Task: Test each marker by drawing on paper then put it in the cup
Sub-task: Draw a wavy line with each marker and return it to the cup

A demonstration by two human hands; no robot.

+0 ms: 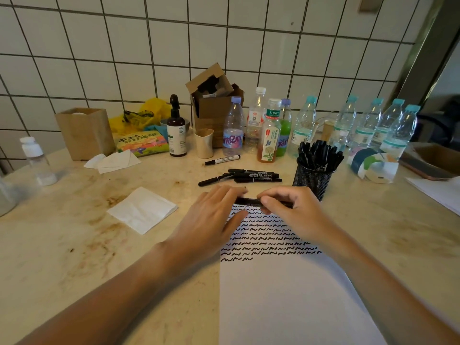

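A black marker lies level between both hands, just above the top of the white paper. My left hand grips its left end and my right hand pinches its right part. The paper's upper half carries several rows of black squiggles. A black mesh cup full of black markers stands just beyond my right hand. Several loose black markers lie in a pile behind my hands, and one white-barrelled marker lies farther back.
A folded white napkin lies left of my hands. Along the tiled wall stand several water bottles, a tea bottle, a pump bottle, a beige cup, a cardboard box and a wooden holder.
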